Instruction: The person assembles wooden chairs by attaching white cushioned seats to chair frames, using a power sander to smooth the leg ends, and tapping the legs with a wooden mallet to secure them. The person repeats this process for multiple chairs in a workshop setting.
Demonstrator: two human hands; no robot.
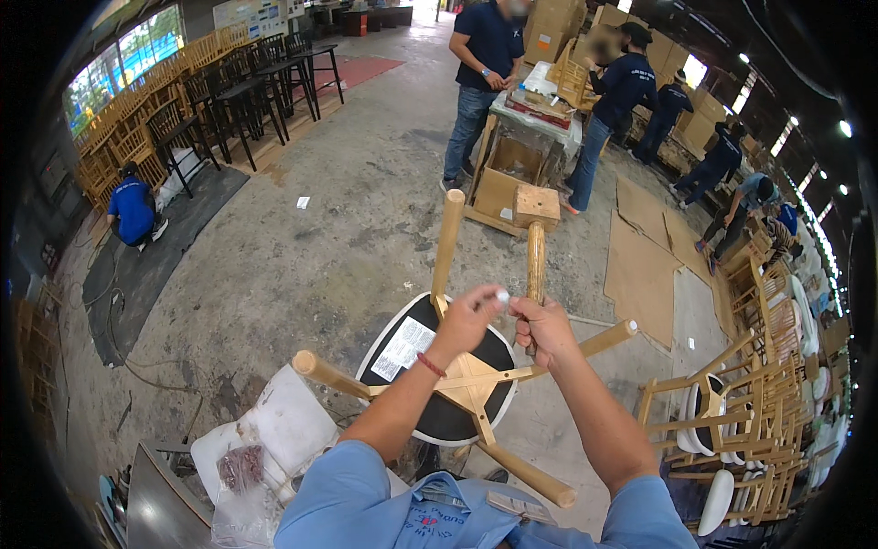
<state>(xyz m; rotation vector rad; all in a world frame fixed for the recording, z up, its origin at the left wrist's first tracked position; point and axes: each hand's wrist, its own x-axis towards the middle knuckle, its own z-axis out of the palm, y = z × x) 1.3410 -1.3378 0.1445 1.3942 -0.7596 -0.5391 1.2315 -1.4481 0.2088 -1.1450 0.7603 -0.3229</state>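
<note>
An upturned wooden stool with a round seat [431, 416], black underneath and white at the rim, stands in front of me with its legs pointing up. My right hand [546, 331] grips a wooden mallet [536, 261] by its handle, head upward. Between the fingers of my left hand [466, 320] is a small white round piece [502, 296], close to my right hand. The right leg [611, 339] has a white tip. Bare wood shows at the ends of the far leg [447, 240] and the left leg [329, 375]. My forearms pass over the seat.
A white padded surface with a plastic bag [242, 468] lies at lower left. Stacked wooden chairs [732, 412] crowd the right, beside cardboard sheets [640, 274]. People work around a bench [540, 114] ahead. Black stools [238, 82] and a crouching person [137, 209] are far left.
</note>
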